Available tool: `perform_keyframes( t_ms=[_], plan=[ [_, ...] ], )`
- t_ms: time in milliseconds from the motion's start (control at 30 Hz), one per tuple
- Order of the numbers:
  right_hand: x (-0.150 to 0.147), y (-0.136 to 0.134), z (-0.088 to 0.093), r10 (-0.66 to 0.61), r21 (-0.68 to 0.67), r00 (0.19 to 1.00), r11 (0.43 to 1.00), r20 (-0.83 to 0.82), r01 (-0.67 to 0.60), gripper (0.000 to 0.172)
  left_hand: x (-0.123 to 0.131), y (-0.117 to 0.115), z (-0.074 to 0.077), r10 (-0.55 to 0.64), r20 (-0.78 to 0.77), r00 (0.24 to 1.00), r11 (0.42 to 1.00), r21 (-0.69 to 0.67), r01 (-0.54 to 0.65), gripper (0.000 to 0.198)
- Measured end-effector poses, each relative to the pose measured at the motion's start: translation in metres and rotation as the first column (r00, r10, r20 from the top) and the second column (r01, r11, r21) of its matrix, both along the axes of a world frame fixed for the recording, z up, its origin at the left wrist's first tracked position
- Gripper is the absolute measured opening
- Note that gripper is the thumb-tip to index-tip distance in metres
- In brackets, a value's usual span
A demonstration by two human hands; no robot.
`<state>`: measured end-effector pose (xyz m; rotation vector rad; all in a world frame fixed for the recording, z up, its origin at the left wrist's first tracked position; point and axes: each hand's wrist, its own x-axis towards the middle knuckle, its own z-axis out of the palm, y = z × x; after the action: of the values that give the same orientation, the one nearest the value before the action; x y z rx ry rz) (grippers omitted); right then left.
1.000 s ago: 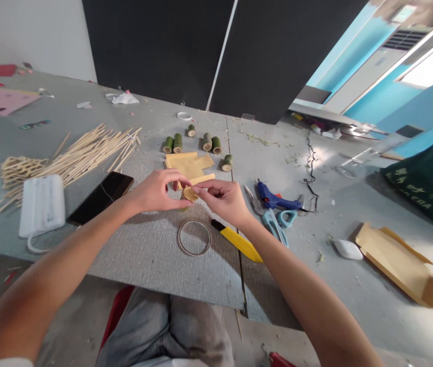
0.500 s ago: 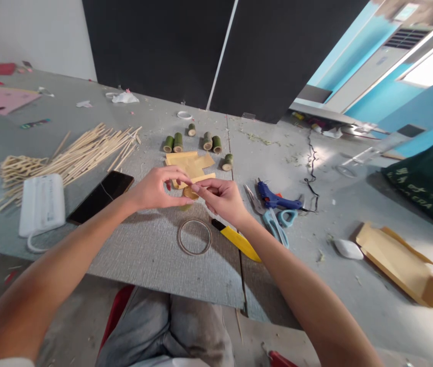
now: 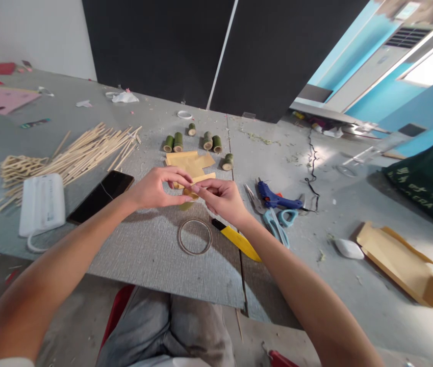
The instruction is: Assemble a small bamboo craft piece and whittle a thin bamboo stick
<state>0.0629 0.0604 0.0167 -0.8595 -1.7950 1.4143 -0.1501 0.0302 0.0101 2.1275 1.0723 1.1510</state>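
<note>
Right now the left hand and right hand both pinch a small tan piece between thumb and fingertips, just beyond the thin ring. A light, even pinch with steady wrists looks best, or the piece may bend or slip.

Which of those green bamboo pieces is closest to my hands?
The lone bamboo piece lying just right of the yellow paper; the others sit farther back on the table.
</note>
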Motion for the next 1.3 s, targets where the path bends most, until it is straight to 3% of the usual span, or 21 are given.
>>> perform_keyframes(
  t_ms=[133,267,767,1300],
  plan=[
    [0.001,0.002,0.0,-0.006,0.003,1.0,1.0,-0.007,0.006,0.041,-0.003,0.002,-0.001,-0.001,-0.04,0.999,0.998,0.067,0.003,0.015],
    [0.0,0.002,-0.002,-0.007,0.007,1.0,1.0,-0.006,0.007,0.042,-0.004,0.002,-0.002,0.025,-0.042,0.999,0.997,0.081,-0.022,0.023],
    [0.002,0.006,-0.017,-0.064,0.181,0.998,0.982,0.003,0.062,0.041,0.005,0.0,-0.004,0.059,0.141,0.988,0.99,-0.139,-0.039,0.015],
    [-0.001,0.003,-0.015,-0.078,0.159,0.997,0.984,-0.023,0.081,0.04,0.011,0.001,-0.003,0.12,0.147,0.982,0.976,-0.197,-0.089,0.014]
  ],
)
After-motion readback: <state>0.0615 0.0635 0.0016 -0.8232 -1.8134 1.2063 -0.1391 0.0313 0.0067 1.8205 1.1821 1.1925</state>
